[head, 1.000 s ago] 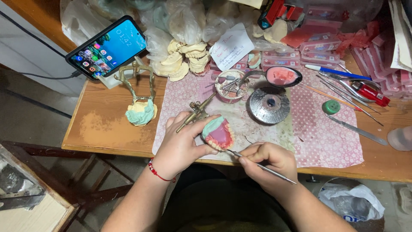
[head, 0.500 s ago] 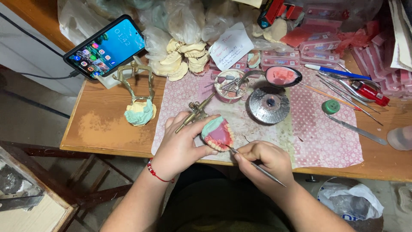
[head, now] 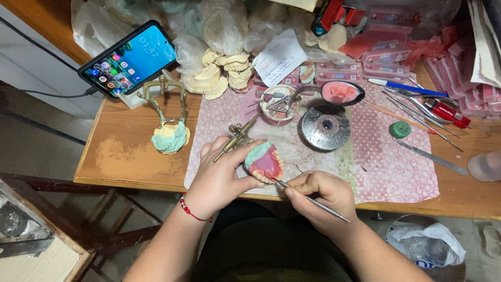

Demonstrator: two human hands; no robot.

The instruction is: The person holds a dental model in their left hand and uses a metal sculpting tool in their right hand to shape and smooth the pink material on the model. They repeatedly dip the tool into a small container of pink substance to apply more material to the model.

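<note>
- At the far left edge of the wooden bench (head: 130, 162) a smartphone (head: 128, 57) leans with its screen lit, a cable trailing off behind it.
- Just in front of the phone stands a brass articulator (head: 168, 107) gripping a pale green dental cast (head: 169, 138), untouched.
- The left hand (head: 222, 175), a red bead bracelet (head: 189, 210) on its wrist, is curled tight around a second articulator with a wax denture (head: 263, 163) on its teal-based cast, held at the near edge of the bench over the pink patterned cloth (head: 396, 167). The brass rod sticks out past the knuckles toward the bench's middle.
- Compared with a second ago the denture sits in much the same spot at the near edge, turned only slightly; the grip has not let go.
- The right hand (head: 321, 196) has its fingers pinched shut on a thin metal carving tool (head: 313, 200), tip touching the tooth row at the denture's lower edge. Over the last second the tip has stayed on the teeth, so I would judge the fine carving along the wax is ongoing, not finished.
- Beyond, mid-bench, sit a cup of small burs (head: 278, 103), a round metal burner (head: 326, 127) and a ladle of pink wax (head: 342, 92).
- Toward the right edge lie a green cap (head: 400, 129), loose steel instruments (head: 436, 159), and stacked pink wax sheets (head: 389, 65).
</note>
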